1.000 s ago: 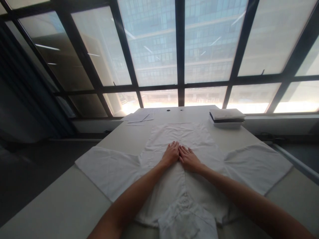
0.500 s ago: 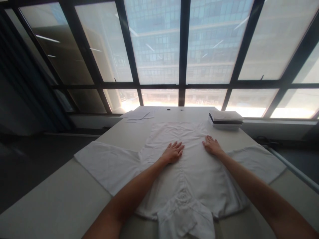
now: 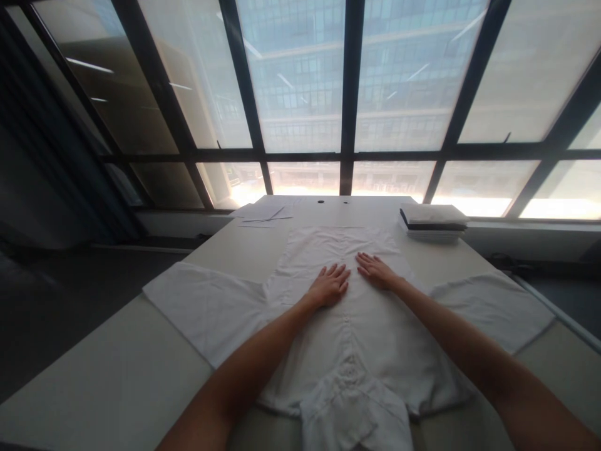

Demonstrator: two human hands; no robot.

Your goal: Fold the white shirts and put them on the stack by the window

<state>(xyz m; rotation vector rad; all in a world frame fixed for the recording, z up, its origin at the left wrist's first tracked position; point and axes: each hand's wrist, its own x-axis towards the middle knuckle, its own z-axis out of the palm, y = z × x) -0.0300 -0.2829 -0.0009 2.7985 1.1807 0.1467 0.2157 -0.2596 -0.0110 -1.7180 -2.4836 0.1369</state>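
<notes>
A white button-front shirt (image 3: pixel 323 351) lies spread on the table, its hem toward the window and its collar end hanging at the near edge. One sleeve (image 3: pixel 201 307) stretches out to the left, the other (image 3: pixel 493 307) to the right. My left hand (image 3: pixel 330 285) rests flat on the shirt just left of the button line, fingers apart, holding nothing. Close beside it, my right hand (image 3: pixel 377 271) lies open on the cloth right of the button line. Fine wrinkles show in the fabric beyond both hands.
The white table (image 3: pixel 94 363) reaches toward a large framed window (image 3: pixel 347 94). Loose paper sheets (image 3: pixel 263 213) lie at its far left. A stack of folded cloth or papers (image 3: pixel 432 220) sits at the far right. A dark curtain (image 3: pixel 47 125) hangs on the left.
My right hand has slid leftward across the shirt, from near its right side to close by the button line. My left hand has stayed nearly in place. The view has shifted slightly.
</notes>
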